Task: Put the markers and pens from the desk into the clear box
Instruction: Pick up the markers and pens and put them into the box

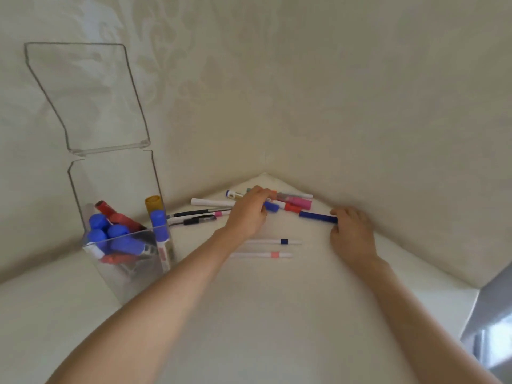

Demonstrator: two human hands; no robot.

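Our left hand (249, 214) pinches a blue-capped marker (271, 206) at twelve o'clock; our right hand (350, 231) pinches a blue pen (315, 216). Loose grips could drop them before the clear box (122, 253) at nine o'clock.

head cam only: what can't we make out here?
- Left hand covers part of the pen pile; its grip on the blue-capped marker is unclear.
- Right hand: fingertips at the dark blue pen, grasp unconfirmed.
- Clear box: marker labels blurred, lower ones overlap.
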